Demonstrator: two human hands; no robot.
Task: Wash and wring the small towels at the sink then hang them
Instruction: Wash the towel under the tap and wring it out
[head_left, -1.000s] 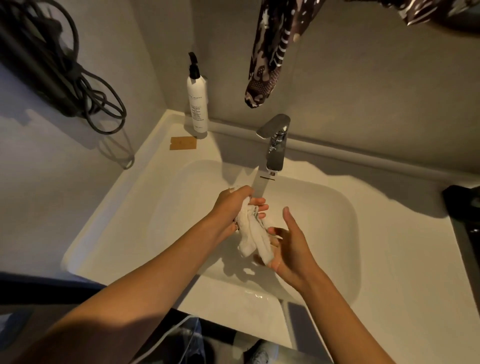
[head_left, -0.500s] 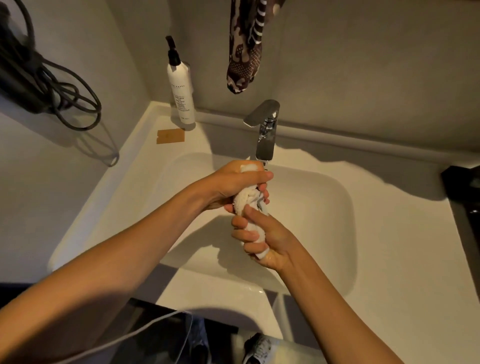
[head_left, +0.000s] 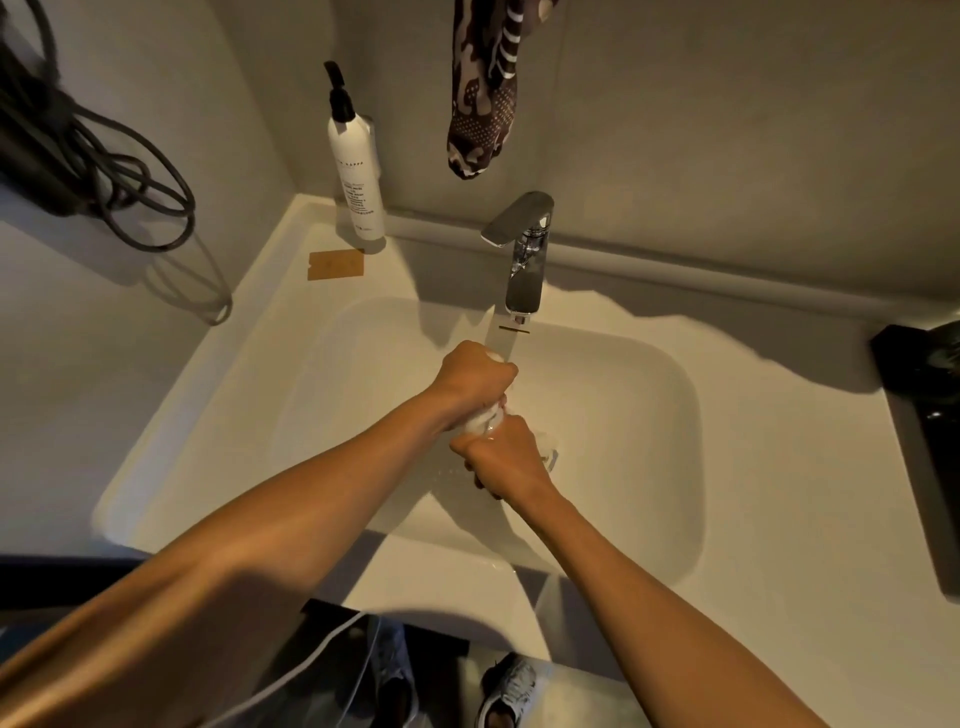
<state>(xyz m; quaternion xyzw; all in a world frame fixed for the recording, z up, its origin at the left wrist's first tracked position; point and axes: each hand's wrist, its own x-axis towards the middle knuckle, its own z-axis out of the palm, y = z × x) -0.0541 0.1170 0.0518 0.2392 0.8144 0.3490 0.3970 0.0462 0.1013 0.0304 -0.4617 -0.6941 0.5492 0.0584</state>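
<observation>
I see my left hand (head_left: 475, 376) and my right hand (head_left: 501, 454) both closed tightly on the small white towel (head_left: 483, 420), which shows only between the two fists. They are over the sink (head_left: 649, 415), under the tap (head_left: 522, 260).

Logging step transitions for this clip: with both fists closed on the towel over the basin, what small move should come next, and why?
Probably twist the fists in opposite directions. The left hand and right hand each grip an end of the bunched small towel, held over the sink near the faucet.
</observation>
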